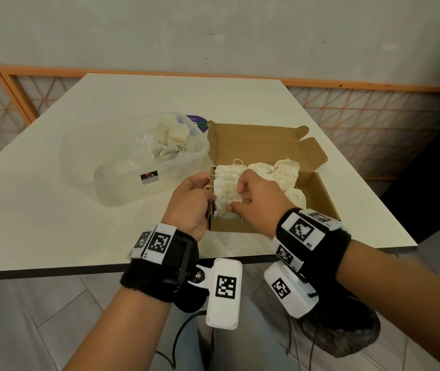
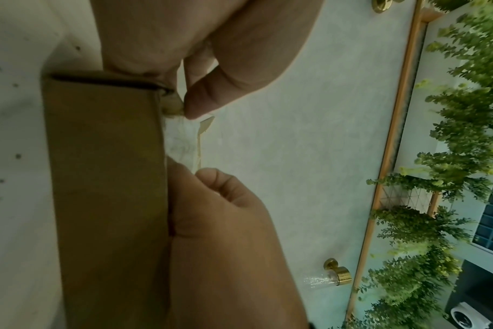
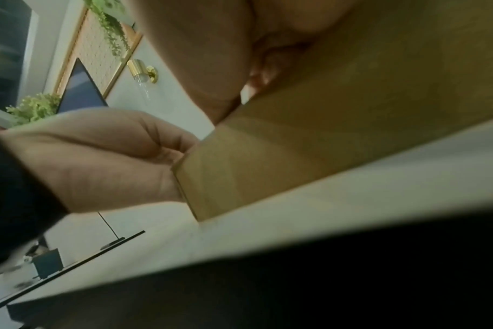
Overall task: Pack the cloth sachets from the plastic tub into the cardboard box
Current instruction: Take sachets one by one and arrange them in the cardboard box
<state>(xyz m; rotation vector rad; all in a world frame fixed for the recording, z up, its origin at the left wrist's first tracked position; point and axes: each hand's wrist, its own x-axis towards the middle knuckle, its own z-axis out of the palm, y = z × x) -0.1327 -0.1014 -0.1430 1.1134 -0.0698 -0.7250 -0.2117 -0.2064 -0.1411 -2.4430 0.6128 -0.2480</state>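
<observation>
An open cardboard box (image 1: 318,191) stands near the table's front edge, and several cream cloth sachets (image 1: 280,170) lie inside it. To its left is a clear plastic tub (image 1: 122,180) with more sachets (image 1: 172,140) heaped at its far end. My left hand (image 1: 189,202) grips the box's left wall near the front corner, fingers curled over the rim. My right hand (image 1: 253,199) is inside the box, its curled fingers pinching a sachet (image 1: 227,199) at the front left. In the left wrist view the box wall (image 2: 104,178) fills the left side, with a strip of sachet (image 2: 180,142) showing between the two hands.
The white table (image 1: 53,223) ends just in front of the box. A purple round label (image 1: 197,120) lies behind the tub. The box's lid (image 1: 256,140) stands open at the back, with a side flap (image 1: 312,153) raised. An orange lattice railing (image 1: 374,124) runs behind the table.
</observation>
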